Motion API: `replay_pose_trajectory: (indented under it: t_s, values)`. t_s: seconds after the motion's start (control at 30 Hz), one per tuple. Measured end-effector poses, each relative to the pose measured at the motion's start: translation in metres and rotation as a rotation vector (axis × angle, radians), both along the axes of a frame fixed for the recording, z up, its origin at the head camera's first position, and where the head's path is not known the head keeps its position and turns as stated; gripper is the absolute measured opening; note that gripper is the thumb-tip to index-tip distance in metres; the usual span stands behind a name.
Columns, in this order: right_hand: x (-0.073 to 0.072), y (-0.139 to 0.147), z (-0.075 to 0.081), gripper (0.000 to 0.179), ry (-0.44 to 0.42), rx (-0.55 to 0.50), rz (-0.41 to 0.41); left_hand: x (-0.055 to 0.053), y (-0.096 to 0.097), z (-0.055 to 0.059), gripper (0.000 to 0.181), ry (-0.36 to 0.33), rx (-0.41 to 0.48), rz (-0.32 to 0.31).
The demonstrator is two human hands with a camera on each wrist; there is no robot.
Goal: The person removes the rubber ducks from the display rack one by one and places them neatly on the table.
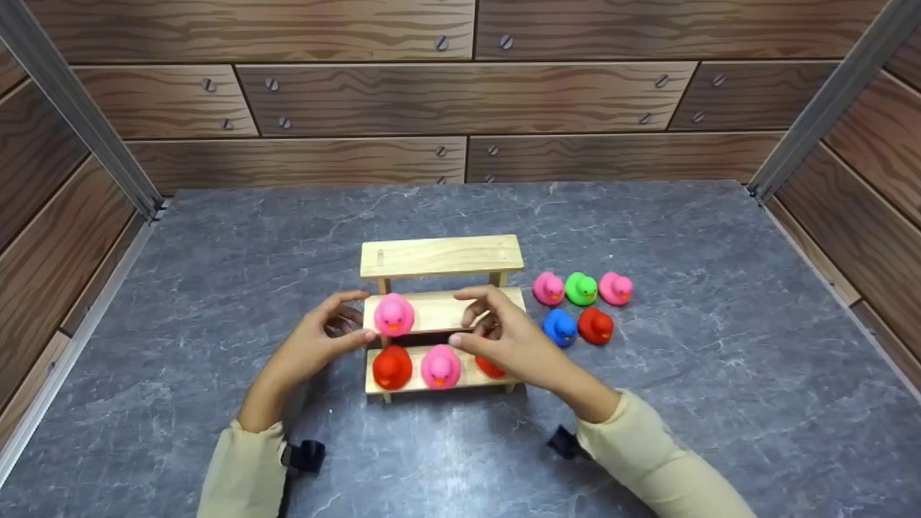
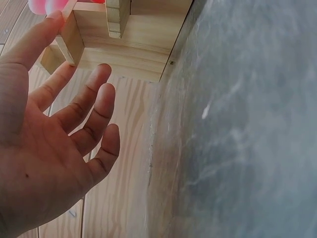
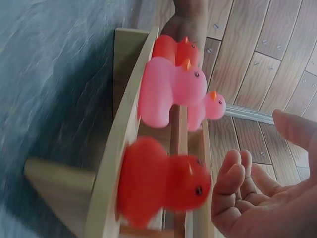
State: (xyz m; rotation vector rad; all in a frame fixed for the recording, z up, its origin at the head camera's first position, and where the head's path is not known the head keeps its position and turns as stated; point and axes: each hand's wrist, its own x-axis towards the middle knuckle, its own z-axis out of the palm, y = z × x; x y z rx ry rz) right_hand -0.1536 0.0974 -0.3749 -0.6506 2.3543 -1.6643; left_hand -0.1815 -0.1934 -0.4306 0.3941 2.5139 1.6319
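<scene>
A small three-step wooden stand (image 1: pixel 440 257) stands mid-table. On its lowest step are a red duck (image 1: pixel 392 367), a pink duck (image 1: pixel 440 367) and another red duck (image 3: pixel 143 183), partly covered by the right hand in the head view. A second pink duck (image 1: pixel 394 314) sits at the left of the middle step. My left hand (image 1: pixel 316 327) is at that step's left end, thumb and index fingertips at the wood, other fingers loosely bent. Over the middle step's right part is my right hand (image 1: pixel 514 334), thumb and index apart, nothing between them.
Right of the stand, on the grey marbled table (image 1: pixel 719 324), are two pink ducks, one of them at the far right (image 1: pixel 616 288), a green duck (image 1: pixel 581 288), a blue duck (image 1: pixel 560 328) and a red duck (image 1: pixel 596 326). Wood-patterned panels (image 1: pixel 460 97) enclose the table.
</scene>
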Motion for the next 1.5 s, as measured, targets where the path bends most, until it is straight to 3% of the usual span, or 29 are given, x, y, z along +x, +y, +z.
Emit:
replay_pose_trajectory:
  t_s: [0.57,1.13,1.5]
  values:
    - [-0.007,-0.047,-0.006,0.055,-0.022,-0.009,0.035,-0.001,0.0,0.0,0.054,-0.005,-0.004,-0.002]
    - [-0.018,-0.067,-0.005,0.052,0.012,0.112,-0.044,-0.001,-0.001,-0.002,0.055,-0.022,-0.017,0.017]
    - [-0.02,-0.073,-0.006,0.055,0.029,0.28,-0.075,0.0,-0.001,-0.002,0.054,-0.021,0.003,0.008]
